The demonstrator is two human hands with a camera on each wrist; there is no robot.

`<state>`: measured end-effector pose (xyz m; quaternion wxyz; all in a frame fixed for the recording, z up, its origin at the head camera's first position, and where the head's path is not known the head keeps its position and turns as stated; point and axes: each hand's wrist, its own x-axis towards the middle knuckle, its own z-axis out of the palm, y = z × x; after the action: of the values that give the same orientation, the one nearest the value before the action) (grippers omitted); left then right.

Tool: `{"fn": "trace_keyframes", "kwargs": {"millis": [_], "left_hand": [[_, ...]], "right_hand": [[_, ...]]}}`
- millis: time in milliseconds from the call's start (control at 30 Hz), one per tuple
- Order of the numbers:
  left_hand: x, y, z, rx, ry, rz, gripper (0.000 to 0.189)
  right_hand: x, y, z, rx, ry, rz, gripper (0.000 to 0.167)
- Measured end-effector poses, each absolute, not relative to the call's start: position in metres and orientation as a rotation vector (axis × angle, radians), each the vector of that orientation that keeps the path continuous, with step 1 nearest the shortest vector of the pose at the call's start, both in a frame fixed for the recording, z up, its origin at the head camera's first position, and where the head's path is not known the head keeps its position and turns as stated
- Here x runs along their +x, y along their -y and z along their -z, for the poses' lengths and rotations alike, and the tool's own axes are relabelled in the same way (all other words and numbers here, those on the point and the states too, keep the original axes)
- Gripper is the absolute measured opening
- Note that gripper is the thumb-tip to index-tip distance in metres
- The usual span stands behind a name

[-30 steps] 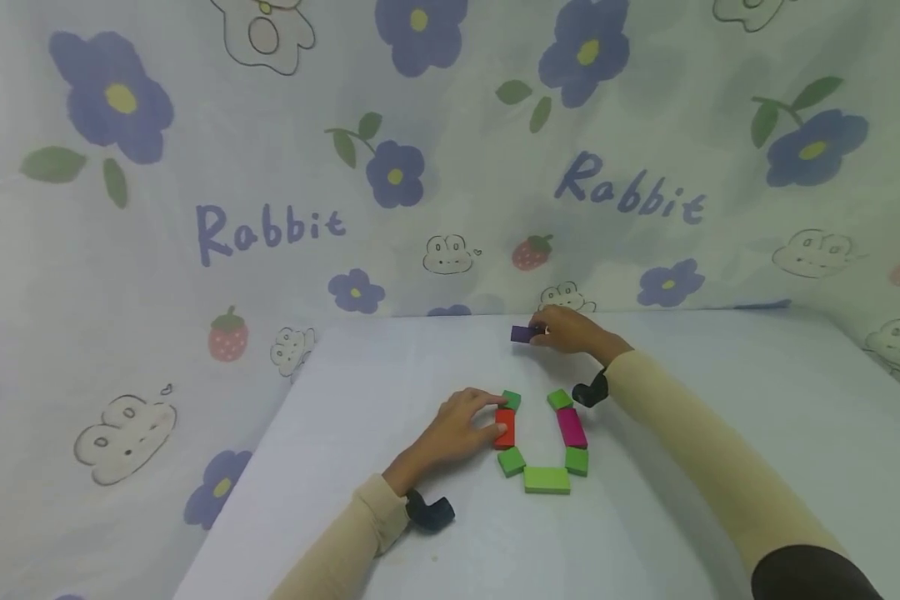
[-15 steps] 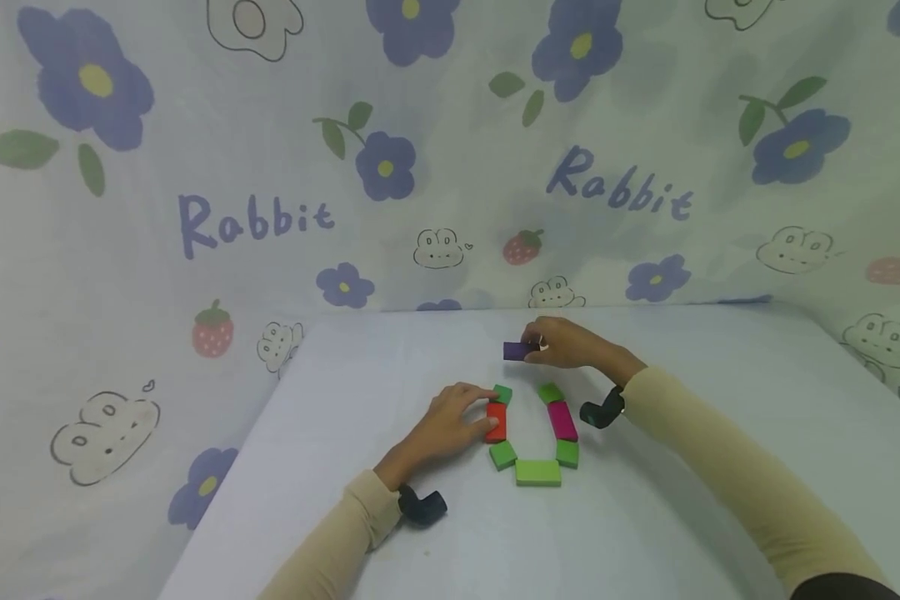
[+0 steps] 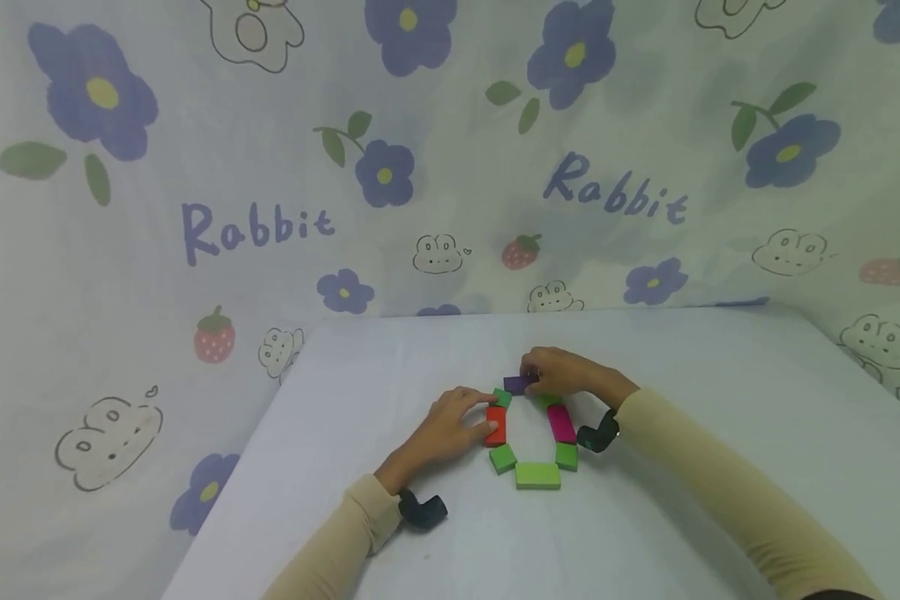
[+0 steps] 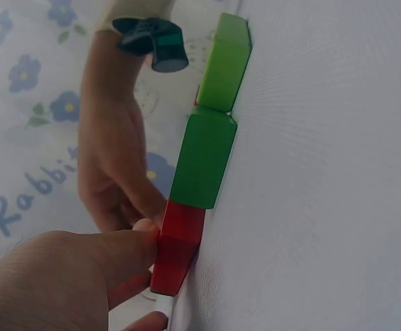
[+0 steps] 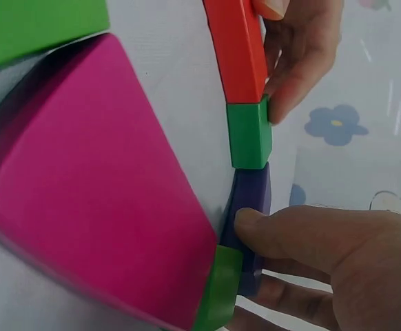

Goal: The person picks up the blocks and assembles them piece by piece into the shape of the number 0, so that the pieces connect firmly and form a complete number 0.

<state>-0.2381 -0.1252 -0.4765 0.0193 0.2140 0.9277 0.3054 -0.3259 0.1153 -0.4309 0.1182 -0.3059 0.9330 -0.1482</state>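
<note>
My right hand point(image 3: 566, 372) pinches a purple block point(image 3: 515, 385) between thumb and fingers at the far end of a ring of coloured blocks. In the right wrist view the purple block point(image 5: 253, 187) meets a small green block point(image 5: 247, 136) at one end and lies right at another green block point(image 5: 221, 286) at the other. My left hand point(image 3: 450, 425) rests against the ring's left side, index fingertip at the small green block point(image 3: 503, 397) and thumb on the red block point(image 3: 499, 433). Opposite stands a magenta block point(image 3: 562, 424), near the right hand.
Two small green blocks, one left point(image 3: 503, 458) and one right point(image 3: 567, 456), flank a light green block point(image 3: 537, 476) at the ring's near end. All lie on a white table point(image 3: 645, 517). A patterned curtain point(image 3: 450, 150) hangs behind it.
My right hand has brought the purple block down and nearer, from beyond the ring to its far end between the two green blocks. My left hand has stayed at the red and green blocks.
</note>
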Motion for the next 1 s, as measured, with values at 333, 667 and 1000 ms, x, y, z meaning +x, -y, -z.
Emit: {"fn": "trace_keyframes", "kwargs": {"millis": [333,667,1000], "left_hand": [[-0.240,0.125,0.477,0.653,-2.880,-0.964,0.042],[-0.239,0.127,0.477,0.665,-2.860,-0.967,0.043],[-0.248,0.141,0.473,0.416,-2.759,-1.384,0.059]], "right_hand": [[-0.327,-0.112,0.430,-0.871,-2.724,0.394,0.025],[-0.324,-0.114,0.435,-0.813,-2.731,0.435,0.031],[-0.323,-0.145,0.446,-0.768,-2.795,0.977,0.040]]}}
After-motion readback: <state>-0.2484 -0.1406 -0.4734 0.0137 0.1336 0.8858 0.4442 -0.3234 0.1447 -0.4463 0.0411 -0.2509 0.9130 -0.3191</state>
